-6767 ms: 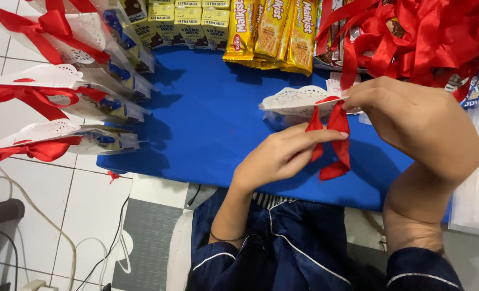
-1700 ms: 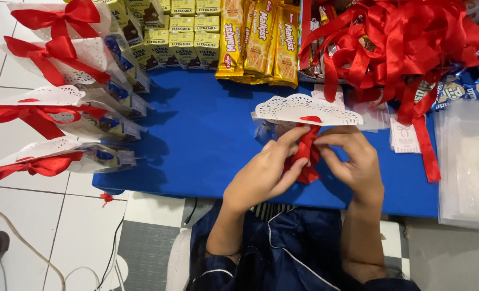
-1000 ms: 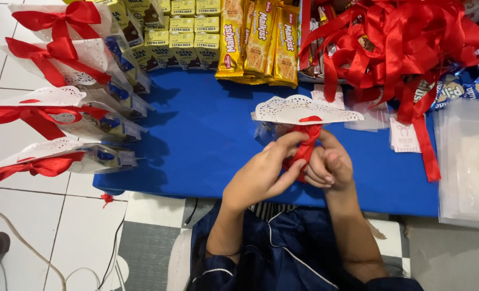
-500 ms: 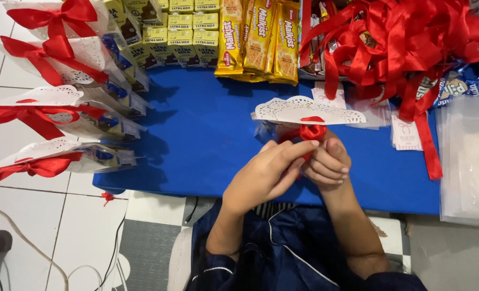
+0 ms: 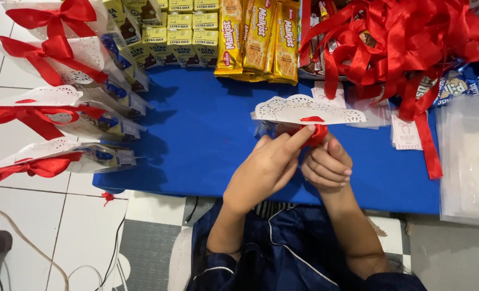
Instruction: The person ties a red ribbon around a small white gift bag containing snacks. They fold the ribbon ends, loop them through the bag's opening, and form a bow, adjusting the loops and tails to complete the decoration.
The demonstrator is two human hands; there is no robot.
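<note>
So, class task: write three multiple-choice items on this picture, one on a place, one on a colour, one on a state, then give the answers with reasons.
1. Where do the finished bags lie?
A. At the mat's left edge
B. On the person's lap
C. Inside the clear bin

2. What colour is the mat?
A. Green
B. Blue
C. Yellow

3. What are the two hands doing?
A. Resting flat on the mat
B. Pinching a red ribbon under a white doily
C. Holding scissors

Answers:
1 A, the ribbon-tied bags are stacked along the left side.
2 B, the bare cloth between the goods is blue.
3 B, the left hand and right hand meet at the ribbon, fingers closed on it.
</note>
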